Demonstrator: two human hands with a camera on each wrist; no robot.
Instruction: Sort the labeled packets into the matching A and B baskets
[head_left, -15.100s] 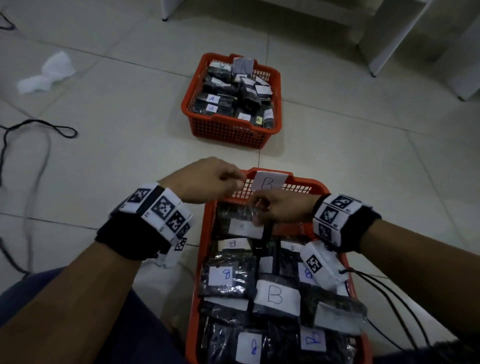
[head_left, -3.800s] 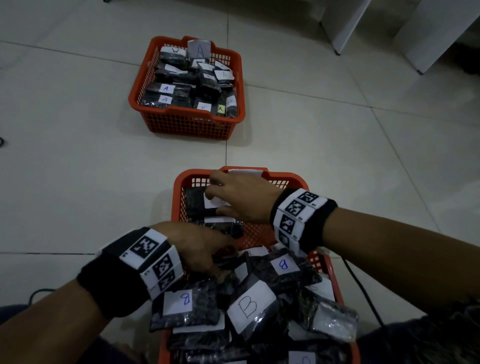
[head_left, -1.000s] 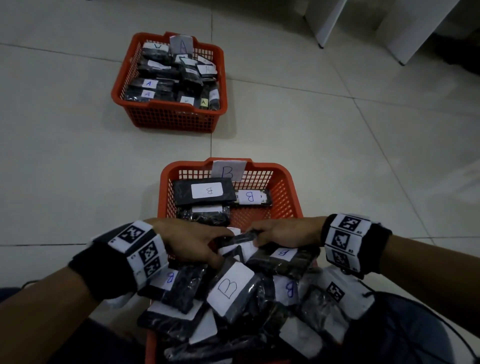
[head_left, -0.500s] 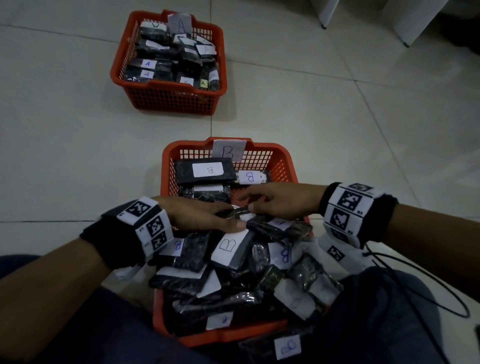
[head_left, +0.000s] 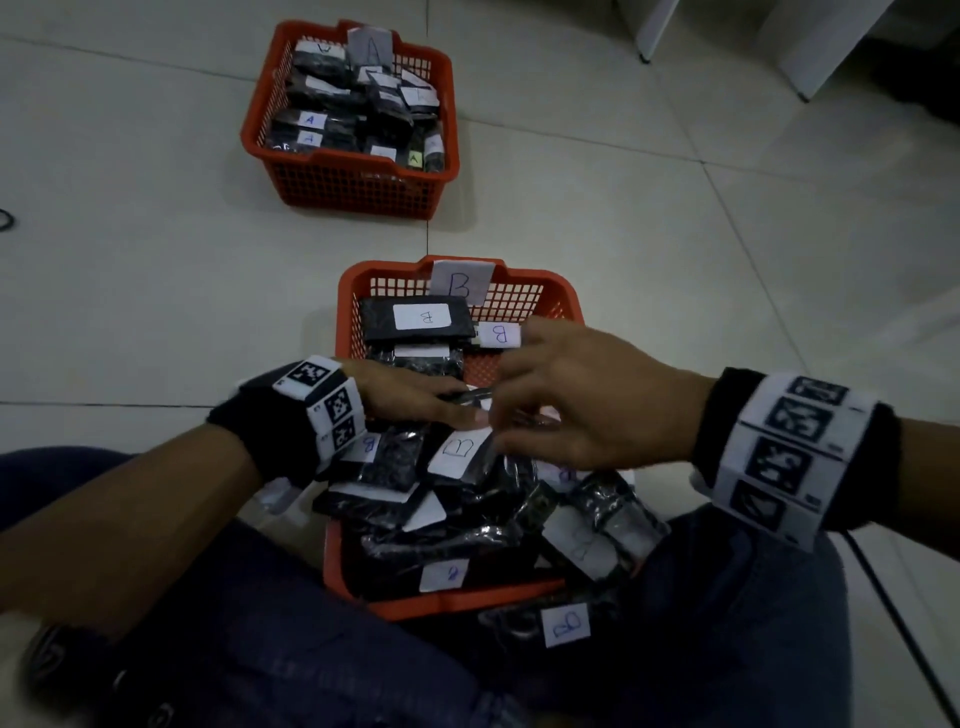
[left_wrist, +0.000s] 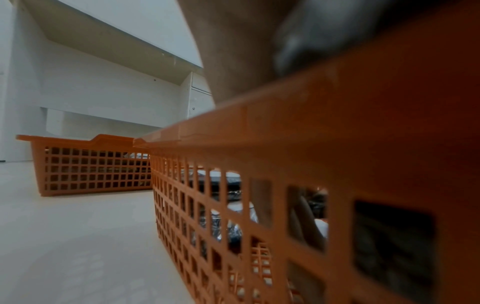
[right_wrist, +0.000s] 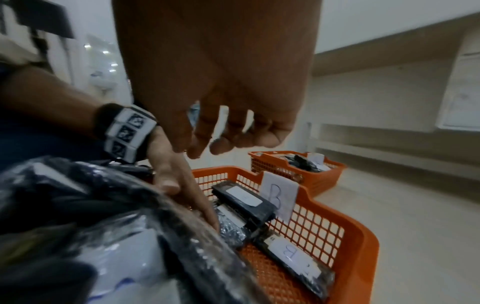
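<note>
Two orange mesh plastic baskets, A (head_left: 358, 187) upper left and B (head_left: 550, 299) at centre, already hold their packets; one B-labelled packet (head_left: 563, 623) lies outside, lower centre; left hand (head_left: 410, 397) presses flat on B's heap, right hand (head_left: 582, 400) hovers loosely open, empty

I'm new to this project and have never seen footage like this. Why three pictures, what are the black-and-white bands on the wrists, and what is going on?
No machine here: a person sits on a tiled floor sorting packets with bare hands. The large picture comes from a camera on the head, looking down. The other two come from cameras strapped to each wrist; the checkered bands are part of those straps.

On the floor stand two orange baskets. The near one, the B basket, carries a paper tag marked B and holds a heap of dark packets with white B labels. The farther A basket holds packets labelled A.

The left hand lies flat on the heap, fingers straight. The right hand hovers above it, fingers loosely bent, holding nothing I can see. The left wrist view mostly shows the basket's side wall.
</note>
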